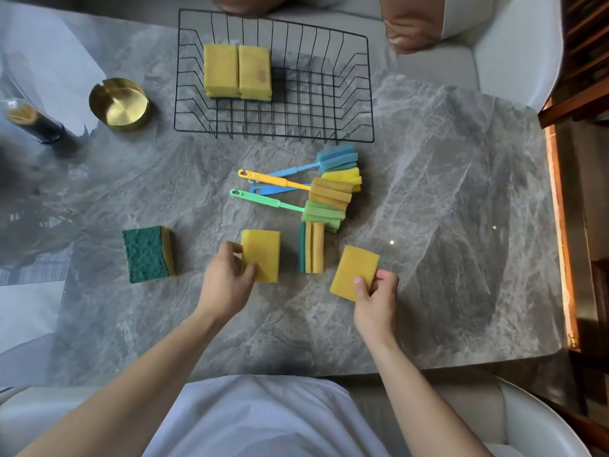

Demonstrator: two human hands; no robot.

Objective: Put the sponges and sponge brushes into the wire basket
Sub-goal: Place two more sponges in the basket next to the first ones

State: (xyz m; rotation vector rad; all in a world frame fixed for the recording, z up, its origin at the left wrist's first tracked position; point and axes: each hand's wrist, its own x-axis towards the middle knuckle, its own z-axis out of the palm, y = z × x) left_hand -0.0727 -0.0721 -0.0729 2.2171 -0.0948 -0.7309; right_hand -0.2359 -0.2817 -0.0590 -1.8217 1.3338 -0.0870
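**Two sponges in hand, two already in the basket**

Your right hand (375, 300) pinches a yellow sponge (354, 272) by its near corner, thumb on top and fingers curled beneath; the soft, porous block sits tilted just off the marble. Your left hand (227, 282) closes on a second yellow sponge (262, 255), thumb on its face and a fingertip on its far left corner, and this one lies flat on the table (445, 209).

Between the two, a pair of sponges (312, 247) stands on edge, showing yellow foam and a green scouring layer. To the left, well apart, a lone sponge (145, 253) lies with its rough green pad up.

Just beyond the standing pair lie the sponge brushes (326, 192): thin plastic handles in blue, yellow and green, pointing left, with ribbed foam heads bunched together on the right.

Farther off, the black wire basket (349, 94) holds two yellow sponges (237, 72) side by side in its left part.

Left of the basket sit a round brass dish (118, 105) and a dark cylindrical holder (36, 122). The table is glossy grey veined stone.
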